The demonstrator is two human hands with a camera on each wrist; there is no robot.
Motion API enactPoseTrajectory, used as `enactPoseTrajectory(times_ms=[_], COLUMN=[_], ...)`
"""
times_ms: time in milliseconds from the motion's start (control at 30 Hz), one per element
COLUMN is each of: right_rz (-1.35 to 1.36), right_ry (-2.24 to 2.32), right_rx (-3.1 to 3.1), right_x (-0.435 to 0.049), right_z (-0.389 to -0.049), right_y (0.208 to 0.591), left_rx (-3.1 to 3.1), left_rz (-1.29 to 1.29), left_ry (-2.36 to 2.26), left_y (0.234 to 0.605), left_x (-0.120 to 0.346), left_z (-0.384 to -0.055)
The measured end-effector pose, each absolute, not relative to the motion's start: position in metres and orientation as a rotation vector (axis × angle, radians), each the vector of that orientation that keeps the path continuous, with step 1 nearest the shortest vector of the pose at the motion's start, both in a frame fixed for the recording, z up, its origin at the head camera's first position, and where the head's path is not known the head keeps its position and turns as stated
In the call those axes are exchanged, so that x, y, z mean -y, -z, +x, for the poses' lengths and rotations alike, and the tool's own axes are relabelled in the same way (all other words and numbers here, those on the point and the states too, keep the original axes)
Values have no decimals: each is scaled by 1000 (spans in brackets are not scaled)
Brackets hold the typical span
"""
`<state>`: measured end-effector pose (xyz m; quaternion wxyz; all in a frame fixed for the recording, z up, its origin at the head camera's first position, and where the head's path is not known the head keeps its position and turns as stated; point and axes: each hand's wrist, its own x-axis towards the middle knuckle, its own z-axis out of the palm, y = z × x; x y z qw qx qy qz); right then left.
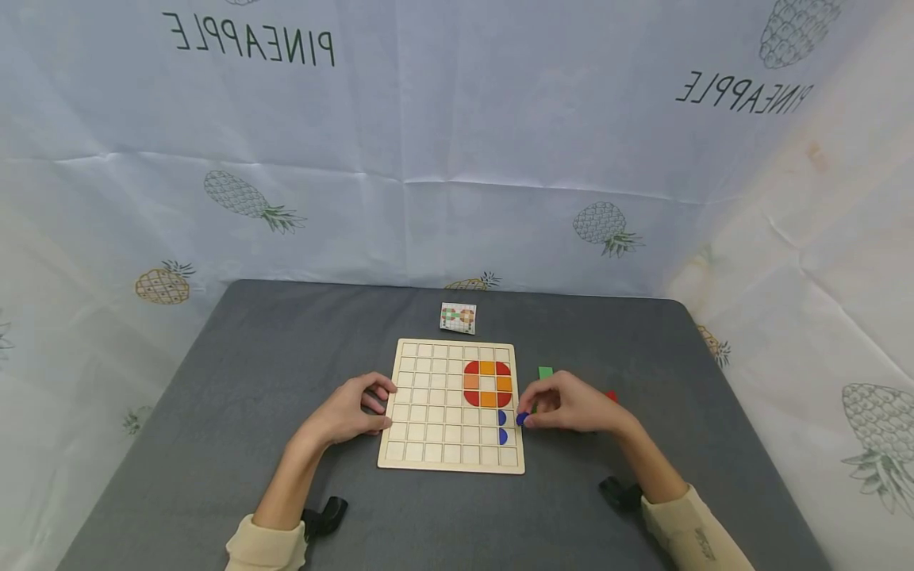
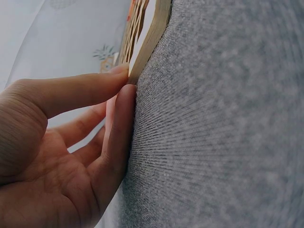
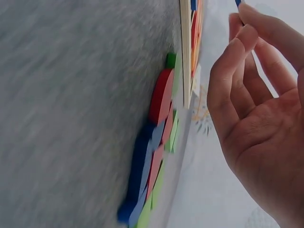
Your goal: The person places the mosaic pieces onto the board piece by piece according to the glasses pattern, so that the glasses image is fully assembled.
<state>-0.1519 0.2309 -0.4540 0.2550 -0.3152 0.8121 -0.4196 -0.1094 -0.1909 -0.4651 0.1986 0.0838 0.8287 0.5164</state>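
Observation:
A square wooden grid board (image 1: 421,432) lies on the grey table. My left hand (image 1: 357,408) holds its left edge; in the left wrist view the thumb (image 2: 90,90) and a finger meet at the board's edge (image 2: 152,45). My right hand (image 1: 571,403) pinches a small blue piece (image 1: 522,418) between thumb and fingertips, just beside the board's right edge. On the board, red quarter-round corners (image 1: 471,398) and orange squares (image 1: 488,399) form a ring. Below the ring sit two blue half-round pieces (image 1: 503,437), one above the other.
A small printed pattern card (image 1: 458,317) lies behind the board. Loose pieces lie right of the board, partly hidden by my right hand: green (image 1: 546,372), red (image 3: 160,97) and blue (image 3: 138,164). A pineapple-print cloth (image 1: 428,230) hangs behind the table.

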Motion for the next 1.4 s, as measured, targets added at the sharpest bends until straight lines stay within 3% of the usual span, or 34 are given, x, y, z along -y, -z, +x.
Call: enactPoseTrajectory(times_ms=[767, 1400], right_rz=[-960, -992], right_ry=[1123, 990], right_rx=[-2053, -2079], right_x=[-183, -173], right_z=[-149, -142], right_y=[450, 454], left_rx=[-2331, -2324], left_rz=[223, 232], left_ry=[-1434, -1437], left_y=[464, 465], left_x=[191, 192], left_z=[-111, -111])
